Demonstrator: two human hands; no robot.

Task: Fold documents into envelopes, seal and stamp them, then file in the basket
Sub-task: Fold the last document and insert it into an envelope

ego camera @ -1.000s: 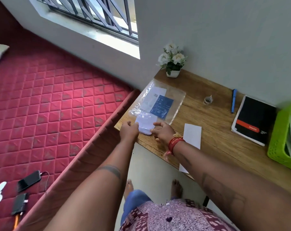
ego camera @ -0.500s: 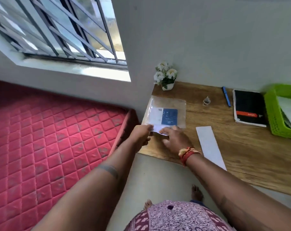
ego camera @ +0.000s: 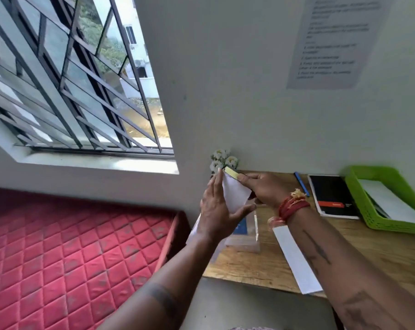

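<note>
I hold a white envelope (ego camera: pixel 235 194) with a yellow strip along its top edge up above the wooden desk (ego camera: pixel 380 253). My left hand (ego camera: pixel 216 210) grips it from the left, fingers straight behind it and thumb across its lower corner. My right hand (ego camera: pixel 261 189) pinches its upper right edge by the yellow strip. Below the hands lies a clear plastic packet (ego camera: pixel 244 236) with a blue card inside, partly hidden. A folded white document (ego camera: pixel 294 258) lies on the desk near its front edge. The green basket (ego camera: pixel 361 198) at the right holds white papers.
A black notebook (ego camera: pixel 332 196) and a blue pen (ego camera: pixel 301 184) lie beside the basket. A small pot of white flowers (ego camera: pixel 222 160) stands against the wall behind the envelope. A red mattress (ego camera: pixel 70 246) adjoins the desk at the left. A printed sheet (ego camera: pixel 332 41) hangs on the wall.
Both hands have lifted the white envelope out of the plastic packet and raised it above the desk. The camera has tilted up toward the wall and window.
</note>
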